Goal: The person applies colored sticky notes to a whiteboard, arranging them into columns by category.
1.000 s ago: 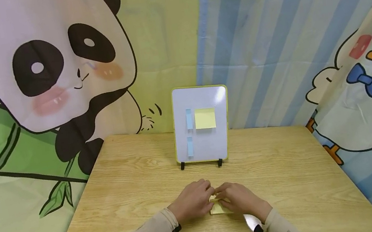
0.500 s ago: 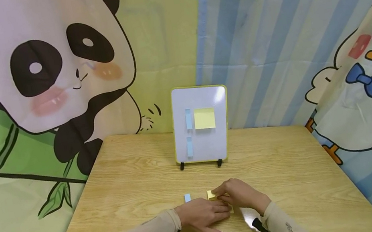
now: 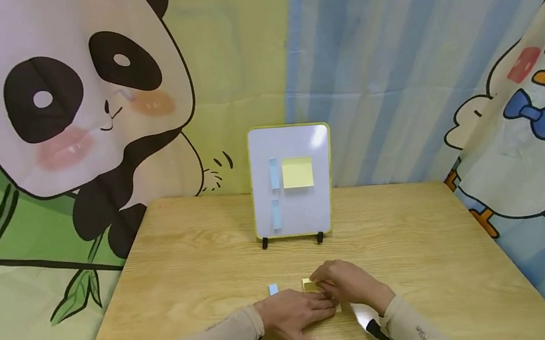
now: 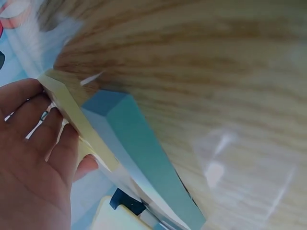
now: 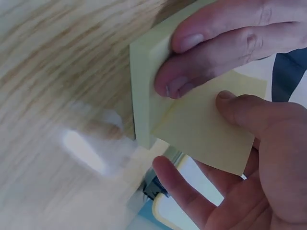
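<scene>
A thick pad of yellow sticky notes (image 5: 142, 91) lies on the table, largely hidden by the hands in the head view. My left hand (image 3: 296, 312) lies across it, its straight fingers pressing the pad down. With thumb and fingers, my right hand (image 3: 352, 284) pinches the top yellow sticky note (image 5: 206, 127), which bends up from the pad and is still joined along one edge. Just left of the yellow pad is a narrow pad of blue sticky notes (image 4: 144, 148), its far end (image 3: 273, 289) showing beyond my left hand.
A small whiteboard (image 3: 289, 140) stands upright on black feet toward the table's back. It bears one yellow note (image 3: 297, 173) and two blue strips (image 3: 273, 173). Behind the table (image 3: 200, 253) hangs a printed curtain (image 3: 243, 50).
My left hand has gone from working with the right at the pad's far edge to lying flat across the pad. The right hand keeps its pinch on the raised sheet.
</scene>
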### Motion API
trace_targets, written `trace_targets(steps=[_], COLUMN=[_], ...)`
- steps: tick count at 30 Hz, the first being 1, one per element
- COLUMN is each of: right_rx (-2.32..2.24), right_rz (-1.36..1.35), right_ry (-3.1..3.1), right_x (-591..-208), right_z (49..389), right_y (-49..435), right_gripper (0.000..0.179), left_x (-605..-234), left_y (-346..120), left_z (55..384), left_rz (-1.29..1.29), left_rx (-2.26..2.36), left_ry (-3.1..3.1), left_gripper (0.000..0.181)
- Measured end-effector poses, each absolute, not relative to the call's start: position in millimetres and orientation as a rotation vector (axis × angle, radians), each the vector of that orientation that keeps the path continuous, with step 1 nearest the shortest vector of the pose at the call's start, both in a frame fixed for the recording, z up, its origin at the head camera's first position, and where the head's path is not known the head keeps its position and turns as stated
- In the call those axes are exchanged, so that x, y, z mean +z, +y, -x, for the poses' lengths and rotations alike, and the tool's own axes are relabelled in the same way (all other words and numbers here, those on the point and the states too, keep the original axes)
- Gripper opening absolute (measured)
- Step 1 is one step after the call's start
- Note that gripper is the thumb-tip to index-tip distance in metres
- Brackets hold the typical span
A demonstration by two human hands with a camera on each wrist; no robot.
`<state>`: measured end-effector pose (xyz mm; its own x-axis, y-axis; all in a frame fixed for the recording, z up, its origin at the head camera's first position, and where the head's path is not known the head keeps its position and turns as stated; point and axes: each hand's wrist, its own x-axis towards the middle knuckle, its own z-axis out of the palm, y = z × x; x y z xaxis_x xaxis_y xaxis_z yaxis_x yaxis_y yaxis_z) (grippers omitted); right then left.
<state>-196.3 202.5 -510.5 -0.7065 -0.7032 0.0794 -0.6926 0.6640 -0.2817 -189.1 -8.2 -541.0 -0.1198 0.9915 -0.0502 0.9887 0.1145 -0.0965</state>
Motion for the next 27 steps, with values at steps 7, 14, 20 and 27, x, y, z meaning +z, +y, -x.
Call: trace_targets(steps=[7,14,20,27], right_rx=[-0.444,-0.472,-0.415,-0.324], right_rz=[1.242,1.24,1.24,1.199], right_ry=[2.838,2.826,2.87,2.934], right_x=[-507.0,-510.1,-506.9,-506.5], right_z=[203.0,198.8,200.0,206.0], right_y=[199.6,201.5,200.0,198.4], right_gripper=[0.014,0.015,0.012,0.009], left_x=[-540.9,-544.6,-547.4,-543.4], left_y=[-7.1,-3.7,-5.6,-6.2], left_z=[193.1,194.7,196.2,195.9], left_rz=[2.047,2.075,2.095,2.126], left_rx=[0.051,0.038,0.03,-0.034], left_ry=[-2.323,-2.327,-2.34,-2.383], left_gripper=[0.074,0.076,0.075,0.074])
